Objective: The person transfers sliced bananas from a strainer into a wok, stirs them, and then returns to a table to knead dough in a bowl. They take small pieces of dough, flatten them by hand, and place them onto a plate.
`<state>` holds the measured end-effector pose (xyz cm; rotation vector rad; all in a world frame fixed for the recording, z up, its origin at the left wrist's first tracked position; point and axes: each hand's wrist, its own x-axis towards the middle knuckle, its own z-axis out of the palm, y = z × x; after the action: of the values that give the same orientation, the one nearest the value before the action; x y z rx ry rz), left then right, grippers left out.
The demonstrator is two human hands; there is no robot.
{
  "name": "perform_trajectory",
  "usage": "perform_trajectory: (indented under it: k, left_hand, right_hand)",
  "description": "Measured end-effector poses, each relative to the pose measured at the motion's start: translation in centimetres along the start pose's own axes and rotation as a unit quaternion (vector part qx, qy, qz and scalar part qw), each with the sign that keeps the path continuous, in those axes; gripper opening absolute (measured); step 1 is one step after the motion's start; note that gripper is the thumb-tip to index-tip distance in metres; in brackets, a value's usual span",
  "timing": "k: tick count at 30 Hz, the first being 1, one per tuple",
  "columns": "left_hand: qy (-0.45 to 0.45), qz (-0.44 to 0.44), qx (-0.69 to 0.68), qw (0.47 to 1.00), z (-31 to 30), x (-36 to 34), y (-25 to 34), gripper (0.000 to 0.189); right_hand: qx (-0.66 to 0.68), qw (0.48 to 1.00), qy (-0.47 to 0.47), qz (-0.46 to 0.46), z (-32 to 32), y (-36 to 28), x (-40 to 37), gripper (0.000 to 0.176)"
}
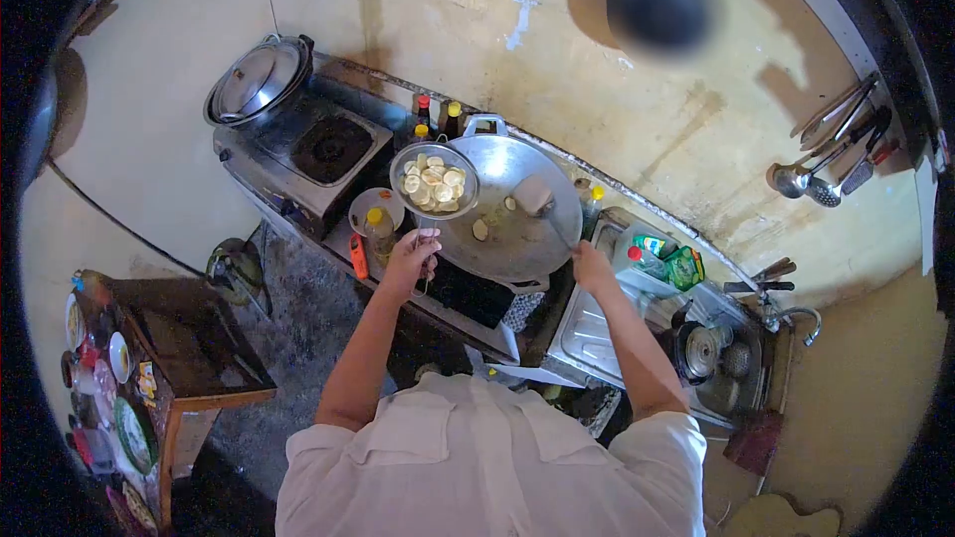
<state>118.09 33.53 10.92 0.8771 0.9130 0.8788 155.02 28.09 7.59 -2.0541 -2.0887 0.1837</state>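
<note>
My left hand (413,261) is closed round the handle of a round strainer (407,201). Pale round slices (434,179) fill the strainer, which overlaps the left rim of a large two-handled wok (502,251). A spatula (534,195) reaches into the wok, its handle gripped by my right hand (594,268) at the right rim. A few loose slices (480,230) lie in the wok near the spatula's blade. Just left of my left hand, a yellow-capped bottle (378,229) stands by a pale plate (364,207).
A stove burner (333,149) and a lidded pot (261,85) are on the left. To the right are a steel sink (589,333) with dishes and a tap (796,318). Ladles (791,179) hang on the wall. An orange lighter-like object (358,255) lies by the counter's front edge.
</note>
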Motion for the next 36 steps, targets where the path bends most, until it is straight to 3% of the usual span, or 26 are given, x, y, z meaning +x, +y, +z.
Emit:
perform_trajectory:
  k: [1, 3, 4, 6, 8, 14, 21, 24, 27, 30, 36]
  left_hand:
    - [0.0, 0.004, -0.001, 1.0, -0.1, -0.2, 0.2, 0.027]
    - [0.0, 0.011, 0.0, 1.0, -0.3, -0.5, 0.4, 0.028]
    - [0.002, 0.01, -0.006, 1.0, -0.4, -0.5, 0.3, 0.029]
    - [0.008, 0.008, -0.02, 1.0, -0.7, -0.7, 0.2, 0.029]
    - [0.008, 0.009, -0.026, 1.0, -1.1, -1.0, 0.1, 0.029]
    - [0.017, 0.012, -0.028, 0.999, -1.3, -1.6, 0.2, 0.028]
    - [0.013, 0.001, -0.018, 1.0, -0.9, -0.7, -1.1, 0.028]
    - [-0.013, -0.027, 0.017, 0.999, 0.5, 0.2, -2.1, 0.028]
    - [-0.029, -0.039, -0.013, 0.999, 2.4, 0.5, -2.4, 0.028]
    - [-0.068, -0.049, -0.045, 0.995, 3.5, 0.7, -1.8, 0.028]
    - [-0.064, -0.034, -0.052, 0.996, 2.3, 1.7, -1.9, 0.027]
  right_hand:
    - [-0.026, 0.991, 0.003, -0.13, 2.4, 1.6, 0.7, 0.031]
    - [0.039, 0.988, -0.048, -0.139, 3.0, 0.3, 1.3, 0.032]
    - [0.127, 0.986, -0.103, -0.018, 1.1, -3.7, 1.6, 0.032]
    - [0.27, 0.935, -0.188, 0.134, -1.5, -7.4, 1.6, 0.033]
    - [0.384, 0.868, -0.249, 0.192, -2.6, -8.7, 1.4, 0.035]
    - [0.51, 0.756, -0.335, 0.236, -6.6, -7.3, -0.6, 0.034]
    - [0.421, 0.845, -0.237, 0.228, -15.3, -7.5, -2.9, 0.03]
    - [0.258, 0.937, -0.156, 0.176, -20.4, -10.7, -3.6, 0.03]
    - [0.17, 0.975, -0.098, 0.104, -20.6, -12.2, -4.1, 0.029]
    - [0.119, 0.989, -0.047, 0.071, -19.9, -13.5, -5.0, 0.027]
    - [0.108, 0.991, 0.022, 0.081, -19.0, -12.2, -5.3, 0.026]
